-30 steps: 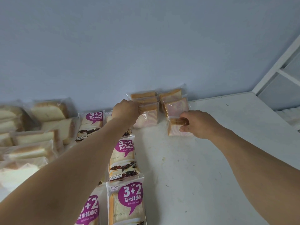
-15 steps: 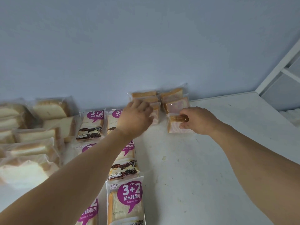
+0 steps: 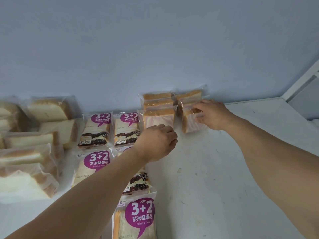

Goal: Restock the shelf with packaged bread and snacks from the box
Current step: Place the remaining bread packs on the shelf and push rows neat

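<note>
Right hand (image 3: 213,114) grips a clear-wrapped pink-swirl bread pack (image 3: 190,120), fingers curled round its right side; the pack stands on the white shelf (image 3: 215,178) near the back edge, just in front of more such packs (image 3: 159,101) stacked against the back wall (image 3: 155,40). Left hand (image 3: 156,143) hovers with fingers loosely curled, holding nothing, just in front of another swirl pack (image 3: 159,117); contact cannot be told. Purple-label "3+2" packs (image 3: 96,129) lie in rows left of centre toward the front edge, and plain toast packs (image 3: 50,110) sit piled at the left edge.
</note>
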